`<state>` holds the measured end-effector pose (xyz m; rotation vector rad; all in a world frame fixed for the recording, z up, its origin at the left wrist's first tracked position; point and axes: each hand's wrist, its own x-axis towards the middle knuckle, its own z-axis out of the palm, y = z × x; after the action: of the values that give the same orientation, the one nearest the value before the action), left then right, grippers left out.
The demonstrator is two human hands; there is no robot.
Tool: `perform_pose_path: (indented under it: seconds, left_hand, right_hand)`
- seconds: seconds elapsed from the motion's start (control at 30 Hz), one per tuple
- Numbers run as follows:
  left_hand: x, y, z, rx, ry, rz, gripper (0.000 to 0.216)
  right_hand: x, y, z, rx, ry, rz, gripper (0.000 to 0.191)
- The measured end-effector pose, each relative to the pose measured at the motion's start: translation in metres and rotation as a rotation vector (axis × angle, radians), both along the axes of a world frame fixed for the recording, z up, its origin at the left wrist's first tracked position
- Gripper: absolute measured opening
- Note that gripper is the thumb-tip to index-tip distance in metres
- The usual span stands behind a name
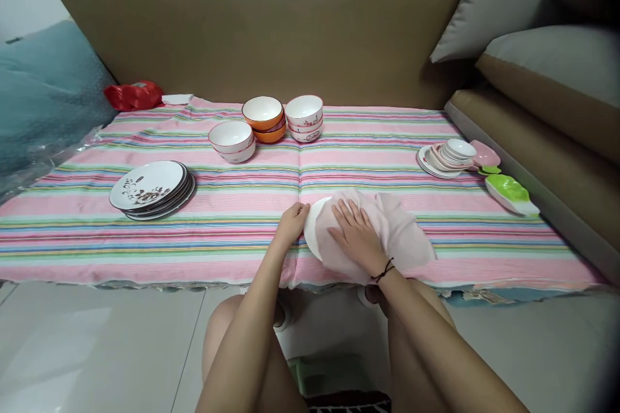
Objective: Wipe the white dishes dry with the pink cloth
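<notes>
A white plate [311, 232] lies near the front edge of the striped cloth, mostly covered by a pale pink cloth [407, 239]. My left hand [291, 222] grips the plate's left rim, fingers closed on it. Spread flat on the pink cloth over the plate is my right hand [357, 235], its fingers apart and a dark band round the wrist. The cloth trails off to the right of the plate. Most of the plate's face is hidden beneath it.
On the striped cloth [242, 232] sit stacked plates [148, 186] at left, white bowls [231, 139], orange bowls [263, 117] and patterned bowls [304, 117] behind. Small dishes [445, 156] and a green leaf-shaped dish [509, 193] lie right. A red bundle [134, 96] rests back left.
</notes>
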<state>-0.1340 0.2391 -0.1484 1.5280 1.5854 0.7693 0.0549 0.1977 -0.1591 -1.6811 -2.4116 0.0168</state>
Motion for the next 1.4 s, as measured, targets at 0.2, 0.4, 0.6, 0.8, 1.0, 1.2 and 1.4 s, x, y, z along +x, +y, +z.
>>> perform_pose_path:
  seconds: [0.2,0.4,0.6,0.8,1.0,1.2,1.4]
  left_hand:
    - [0.001,-0.002,0.001,0.021,-0.015,-0.002,0.037]
    - [0.002,-0.002,-0.002,0.030,0.003,0.020,0.036]
    - [-0.004,-0.003,-0.007,0.044,-0.017,-0.003,0.037]
    - [-0.007,-0.009,-0.002,0.053,-0.056,-0.032,0.038]
    - [-0.003,-0.007,-0.003,0.054,-0.054,-0.028,0.036]
    - [0.000,-0.005,-0.005,0.056,-0.058,-0.008,0.034]
    - [-0.010,-0.007,-0.007,0.009,-0.175,-0.070,0.039]
  right_hand:
    - [-0.005,-0.042,0.005,-0.113,-0.034,0.108,0.050]
    - [-0.036,-0.014,0.004,-0.099,-0.001,0.224,0.052]
    - [-0.016,0.018,0.000,0.028,0.001,-0.033,0.055]
    - [0.012,-0.015,0.000,0.030,-0.068,-0.096,0.053]
    - [-0.004,-0.052,0.001,-0.054,-0.063,-0.017,0.050]
    - [-0.029,-0.031,0.000,-0.085,-0.015,0.133,0.050]
    - [-0.030,0.006,-0.001,-0.036,-0.005,0.005,0.052]
